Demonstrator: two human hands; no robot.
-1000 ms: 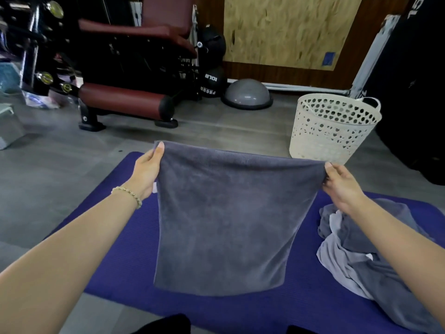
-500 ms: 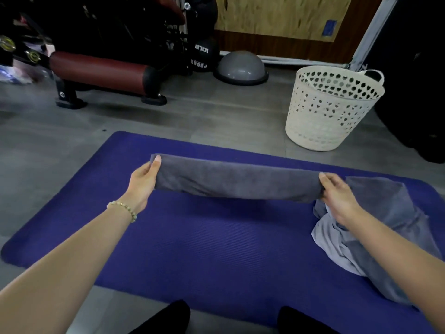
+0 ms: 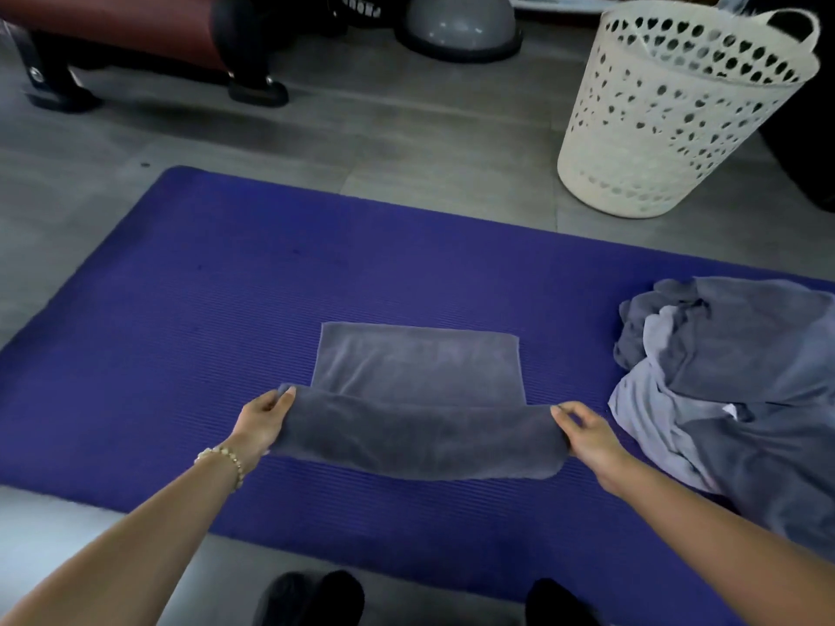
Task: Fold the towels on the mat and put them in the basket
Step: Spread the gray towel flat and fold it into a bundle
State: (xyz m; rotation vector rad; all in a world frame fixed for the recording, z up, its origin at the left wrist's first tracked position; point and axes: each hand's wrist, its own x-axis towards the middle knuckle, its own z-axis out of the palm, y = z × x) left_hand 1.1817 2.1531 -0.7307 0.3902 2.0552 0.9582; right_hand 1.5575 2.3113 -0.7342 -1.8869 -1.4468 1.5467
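A dark grey towel (image 3: 418,386) lies partly spread on the purple mat (image 3: 203,309), its far half flat and its near edge lifted. My left hand (image 3: 264,417) pinches the near left corner, and my right hand (image 3: 587,433) pinches the near right corner. A heap of unfolded grey towels (image 3: 732,390) sits on the mat's right side, close to my right hand. The white perforated basket (image 3: 668,115) stands upright on the floor beyond the mat, at the far right.
Grey floor surrounds the mat. A red padded gym bench (image 3: 117,24) with black feet stands at the far left, a grey half-ball trainer (image 3: 458,24) at the far middle. My dark shoes (image 3: 316,598) show at the bottom edge.
The towel, held up in the air a second ago, has come down onto the mat; its far half now lies flat while both hands keep hold of the near corners.
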